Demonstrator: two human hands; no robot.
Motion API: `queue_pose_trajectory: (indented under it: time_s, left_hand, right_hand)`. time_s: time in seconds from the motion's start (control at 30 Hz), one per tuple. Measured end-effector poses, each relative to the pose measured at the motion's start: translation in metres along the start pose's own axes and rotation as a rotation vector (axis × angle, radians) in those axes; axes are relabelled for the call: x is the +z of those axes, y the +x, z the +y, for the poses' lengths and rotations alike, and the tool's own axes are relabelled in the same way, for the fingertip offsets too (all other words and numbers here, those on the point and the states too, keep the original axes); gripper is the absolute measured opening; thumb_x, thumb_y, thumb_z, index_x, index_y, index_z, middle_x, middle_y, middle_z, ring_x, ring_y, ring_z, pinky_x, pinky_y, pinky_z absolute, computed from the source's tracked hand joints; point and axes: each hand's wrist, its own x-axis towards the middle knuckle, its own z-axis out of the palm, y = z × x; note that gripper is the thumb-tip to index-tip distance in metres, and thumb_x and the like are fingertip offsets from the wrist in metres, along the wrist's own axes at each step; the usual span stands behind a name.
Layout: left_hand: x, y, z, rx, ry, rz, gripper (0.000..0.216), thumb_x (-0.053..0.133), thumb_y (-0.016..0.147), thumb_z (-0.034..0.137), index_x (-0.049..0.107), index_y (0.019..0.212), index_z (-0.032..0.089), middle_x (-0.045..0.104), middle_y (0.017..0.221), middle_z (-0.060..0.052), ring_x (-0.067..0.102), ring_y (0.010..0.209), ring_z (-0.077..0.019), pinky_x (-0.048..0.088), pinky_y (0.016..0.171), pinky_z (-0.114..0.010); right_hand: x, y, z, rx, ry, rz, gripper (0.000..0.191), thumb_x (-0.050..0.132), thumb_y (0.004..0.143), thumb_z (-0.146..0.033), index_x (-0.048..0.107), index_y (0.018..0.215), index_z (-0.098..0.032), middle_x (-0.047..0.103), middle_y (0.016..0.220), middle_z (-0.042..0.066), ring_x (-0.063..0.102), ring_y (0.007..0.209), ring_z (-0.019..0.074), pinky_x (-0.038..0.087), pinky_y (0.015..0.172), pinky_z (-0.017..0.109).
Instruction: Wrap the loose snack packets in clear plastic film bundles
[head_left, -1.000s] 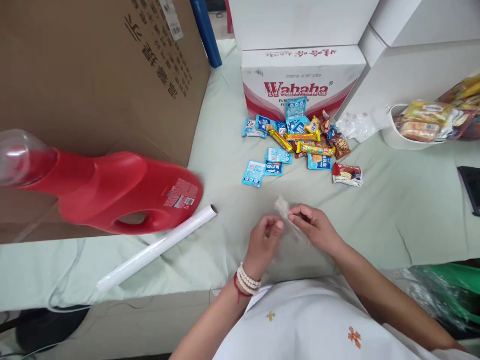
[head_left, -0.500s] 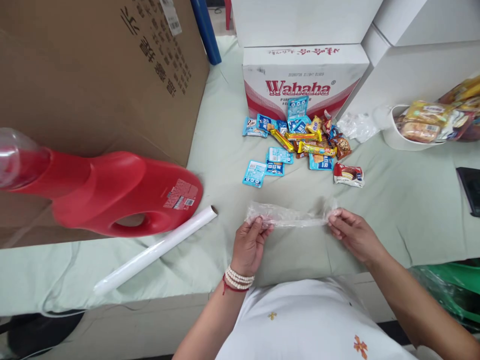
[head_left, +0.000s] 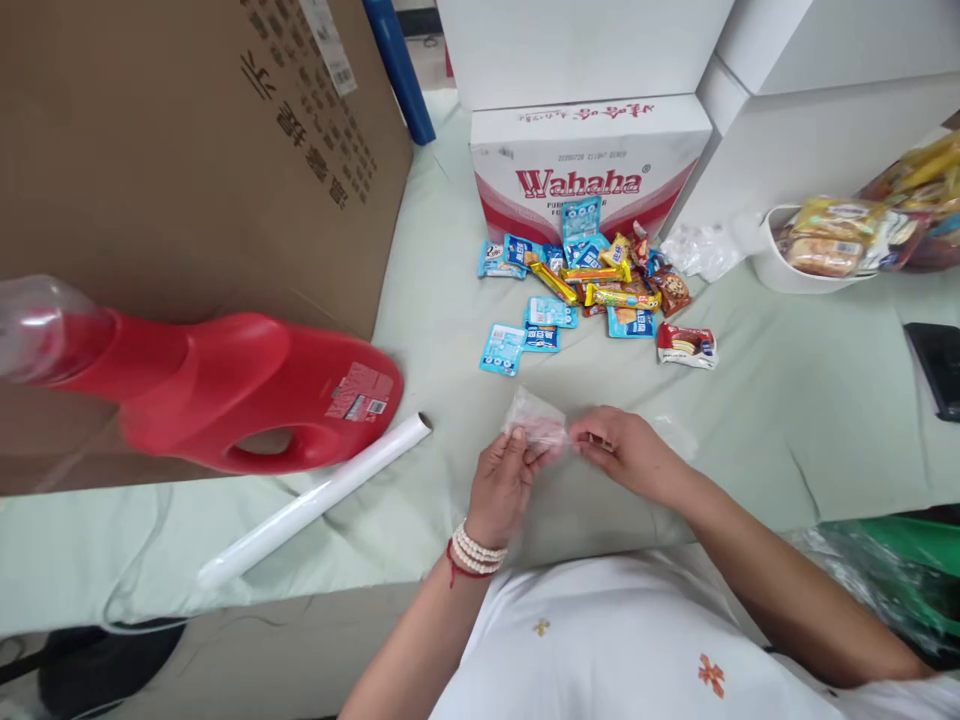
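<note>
Between my two hands is a crinkled piece of clear plastic; whether it is a bag or film I cannot tell. My left hand pinches it between thumb and fingers at its lower left, beaded bracelets on the wrist. At its right edge, the fingertips of my right hand are closed on the plastic, slightly blurred. A faint clear plastic patch shows on the cloth just beyond the right hand. Farther back lies a pile of small wrapped snacks, with a red and white snack pack at its right.
A red jug lies on its side at left, with a white roll by it and a brown carton behind. At the back stands a Wahaha box. On the right are a white tub of snacks and a black phone.
The plastic was stretched wide between both hands; now it is a short bunch at my left hand. My right hand has moved left, close to my left hand.
</note>
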Motion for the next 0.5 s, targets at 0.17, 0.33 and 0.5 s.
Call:
queue_pose_trajectory:
  time_s: [0.17, 0.33, 0.5]
  left_hand:
    - [-0.008, -0.002, -0.009, 0.015, 0.072, 0.057, 0.039, 0.092, 0.068, 0.041, 0.071, 0.095, 0.021, 0.073, 0.102, -0.002, 0.069, 0.097, -0.0165, 0.059, 0.089, -0.034]
    - [-0.002, 0.005, -0.021, 0.032, 0.202, 0.045, 0.032, 0.09, 0.068, 0.041, 0.075, 0.085, 0.018, 0.072, 0.082, 0.0, 0.062, 0.076, -0.011, 0.053, 0.074, -0.025]
    - [-0.002, 0.005, -0.014, -0.035, 0.135, 0.037, 0.035, 0.09, 0.067, 0.043, 0.071, 0.083, 0.018, 0.072, 0.082, 0.0, 0.066, 0.078, -0.0123, 0.052, 0.07, -0.024]
  right_hand:
    - [0.022, 0.002, 0.002, 0.182, 0.195, 0.104, 0.01, 0.06, 0.091, -0.025, 0.067, 0.087, -0.021, 0.065, 0.078, 0.001, 0.059, 0.069, 0.0153, 0.044, 0.066, 0.028]
    - [0.021, -0.006, -0.003, 0.35, 0.538, 0.053, 0.024, 0.067, 0.088, -0.044, 0.067, 0.085, -0.02, 0.06, 0.068, -0.002, 0.051, 0.06, 0.0126, 0.039, 0.057, 0.026]
    - [0.006, -0.016, 0.005, 0.467, 0.76, 0.154, 0.037, 0.078, 0.08, -0.054, 0.07, 0.091, -0.019, 0.057, 0.066, -0.004, 0.047, 0.057, 0.0107, 0.04, 0.054, 0.025]
